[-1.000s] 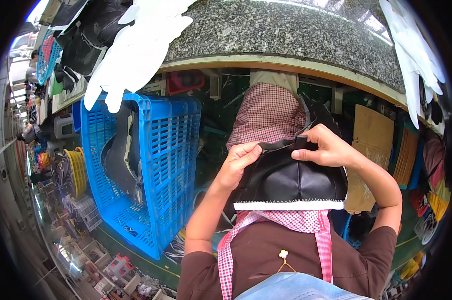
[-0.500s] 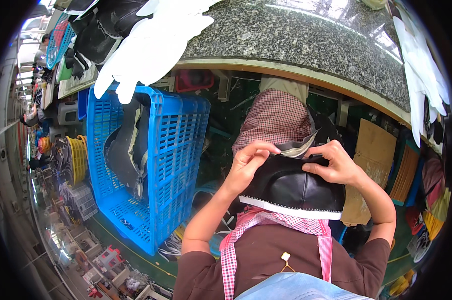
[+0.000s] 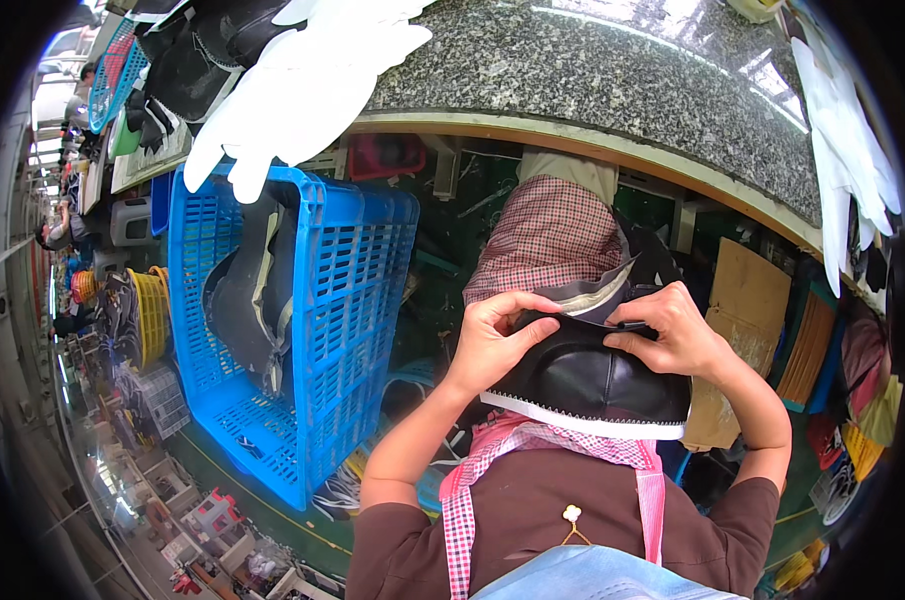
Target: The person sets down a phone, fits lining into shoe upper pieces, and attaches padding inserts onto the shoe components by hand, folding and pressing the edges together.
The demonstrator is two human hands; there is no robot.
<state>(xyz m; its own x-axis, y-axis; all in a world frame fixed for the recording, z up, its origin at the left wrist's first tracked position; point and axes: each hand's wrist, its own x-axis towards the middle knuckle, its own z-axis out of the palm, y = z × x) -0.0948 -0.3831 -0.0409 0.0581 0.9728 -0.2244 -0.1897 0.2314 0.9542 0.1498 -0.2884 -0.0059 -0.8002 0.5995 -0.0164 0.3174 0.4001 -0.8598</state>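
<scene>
A black leather shoe upper (image 3: pixel 583 385) with a white stitched lower edge is held up in front of my chest. My left hand (image 3: pixel 493 340) pinches its top left rim with fingers curled over the edge. My right hand (image 3: pixel 668 330) grips the top right rim, thumb pressed on the leather. A grey lining (image 3: pixel 598 293) shows just above the rim between both hands. Behind the piece lies my lap, covered with red checked cloth (image 3: pixel 548 235).
A blue plastic crate (image 3: pixel 323 330) with dark shoe parts stands at my left. A speckled granite worktop (image 3: pixel 593 70) curves across the top, with white pieces (image 3: pixel 293 90) hanging over its edge. Cardboard (image 3: pixel 743 300) and stacked materials sit at the right.
Both hands have stayed on the upper's top rim; the left fingers have curled further over the edge and the piece has turned slightly, while the view shifted.
</scene>
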